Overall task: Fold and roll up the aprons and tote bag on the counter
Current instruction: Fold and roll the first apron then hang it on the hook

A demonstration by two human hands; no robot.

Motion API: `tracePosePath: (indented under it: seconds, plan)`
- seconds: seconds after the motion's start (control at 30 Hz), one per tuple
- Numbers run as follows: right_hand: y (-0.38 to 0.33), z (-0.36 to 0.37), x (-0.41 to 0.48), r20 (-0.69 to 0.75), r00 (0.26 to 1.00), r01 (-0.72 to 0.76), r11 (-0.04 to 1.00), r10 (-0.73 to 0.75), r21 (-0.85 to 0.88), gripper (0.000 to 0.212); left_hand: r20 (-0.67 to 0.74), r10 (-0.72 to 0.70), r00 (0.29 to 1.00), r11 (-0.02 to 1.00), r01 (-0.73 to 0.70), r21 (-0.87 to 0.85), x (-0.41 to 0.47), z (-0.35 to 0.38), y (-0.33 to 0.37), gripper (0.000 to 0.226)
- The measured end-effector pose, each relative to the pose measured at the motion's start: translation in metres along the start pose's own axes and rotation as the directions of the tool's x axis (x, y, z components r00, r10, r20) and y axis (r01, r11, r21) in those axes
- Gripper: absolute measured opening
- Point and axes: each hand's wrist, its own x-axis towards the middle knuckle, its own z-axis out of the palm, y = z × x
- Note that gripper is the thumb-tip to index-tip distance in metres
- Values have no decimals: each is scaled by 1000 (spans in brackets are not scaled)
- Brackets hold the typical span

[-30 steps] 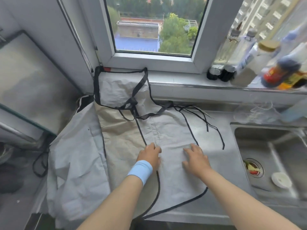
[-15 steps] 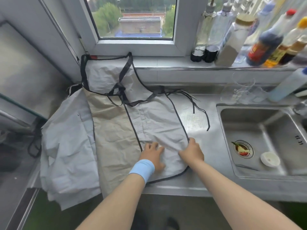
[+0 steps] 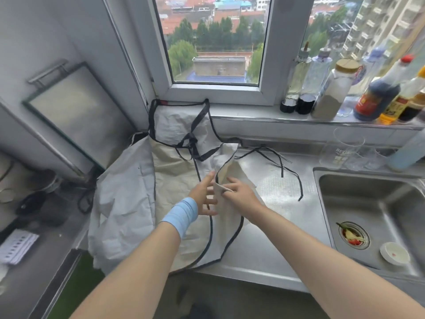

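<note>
Left hand [image 3: 203, 195]: released, fingers straight and spread, index finger raised along the lifted hem; a pale blue wristband [image 3: 181, 215] sits on the wrist. Right hand [image 3: 241, 196]: grasping, fingers curled and pinching a fold of the black-trimmed apron [image 3: 230, 217], whose right side is drawn up off the counter and turned toward the left hand.

The apron lies mid-counter, its bib propped against the wall below the windowsill [image 3: 253, 113]. Its black ties [image 3: 281, 166] trail loose across the steel to the right. Beneath it lies a beige cloth [image 3: 174, 171] (apron or tote bag, cannot tell), and left of that a pale grey cloth [image 3: 122, 199] hangs over the front edge.

The stainless counter [image 3: 280, 203] adjoins a sink [image 3: 377, 203] on the right; the drain strainer [image 3: 353, 236] holds food scraps, and a small white dish [image 3: 394, 253] sits near it. A clear glass jug [image 3: 342, 150] stands behind the sink. The sill carries a dark sauce bottle [image 3: 377, 95] and a jar of powder [image 3: 333, 93], among other bottles. The window [image 3: 218, 42] overlooks rooftops and trees.
</note>
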Motion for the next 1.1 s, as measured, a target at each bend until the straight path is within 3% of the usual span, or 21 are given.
tracePosePath:
  seconds: [0.07,0.17,0.23,0.33,0.43,0.5,0.6,0.67,0.73,0.83,0.9,0.97,1.1]
  plan:
    - [-3,19,7,151,988,41,996,-30,-73,26,-42,-45,998,998,46,36,-9,-21,5,46]
    - [-6,47,21,337,941,-1,1000,-4,13,20,-189,-46,981,981,80,179,-6,-52,1,45]
    - [-7,62,33,311,950,-17,998,34,-58,20,-356,12,934,951,99,293,3,-77,-8,46]
    - [3,77,59,158,987,68,896,2,-438,29,-460,69,885,812,218,541,9,-112,-18,47]
    - [18,88,77,224,974,164,724,-13,-670,49,-411,-26,911,571,351,742,20,-133,-28,44]
    - [30,99,90,291,956,213,606,32,-766,57,-371,-77,925,416,368,831,30,-143,-30,42]
    - [43,116,108,372,918,253,521,136,-815,48,-404,-31,914,286,395,873,52,-157,-18,40]
    - [42,118,122,353,926,232,538,132,-810,36,-433,141,890,324,372,870,70,-165,-1,36]
    - [34,113,144,229,972,150,595,58,-789,35,-358,347,867,410,203,889,96,-168,18,30]
    - [19,91,162,11,997,56,656,-73,-753,32,-87,509,857,315,-92,944,116,-154,33,25]
    - [22,74,177,-54,998,-11,674,-42,-739,32,35,472,881,203,-147,968,135,-146,33,30]
    - [29,61,187,-61,997,-72,659,40,-749,36,54,366,929,140,-112,984,148,-144,28,41]
    - [48,56,201,-35,993,-96,607,113,-789,40,-3,96,995,189,-15,982,169,-158,15,63]
